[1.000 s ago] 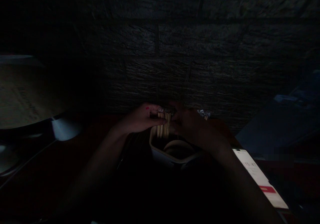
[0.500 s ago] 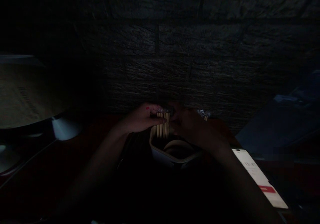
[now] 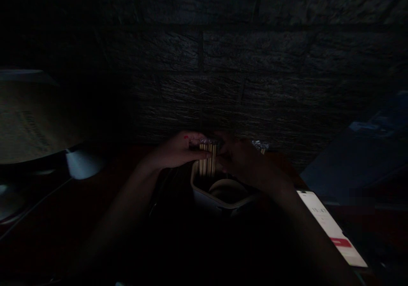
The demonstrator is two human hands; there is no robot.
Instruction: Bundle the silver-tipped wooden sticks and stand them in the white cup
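In dim light, several thin wooden sticks point(image 3: 204, 165), probably chopsticks, stand upright in a bundle at the back of a light-rimmed container point(image 3: 195, 187). Shiny crinkled wrap point(image 3: 208, 141) shows at their tops. My left hand point(image 3: 178, 150) closes on the bundle from the left, its thumb lying across the front. From the right, my right hand point(image 3: 239, 154) has its fingers curled at the bundle's edge and top; dark shadow partly hides the fingertips. A round, pale-rimmed thing point(image 3: 228, 184) sits inside the container, its kind unclear.
Behind the container rises a rough brick-patterned wall point(image 3: 223, 52). A lit phone point(image 3: 328, 226) lies at the right, below a bluish panel point(image 3: 344, 150). More crinkled foil-like wrap point(image 3: 260, 145) is beyond my right hand. A tan printed object point(image 3: 38, 124) and a white cup-like thing point(image 3: 83, 165) are left.
The stick bundle has shifted slightly left and its sticks have spread a little. My left hand has edged left, while my right hand stays almost in place.
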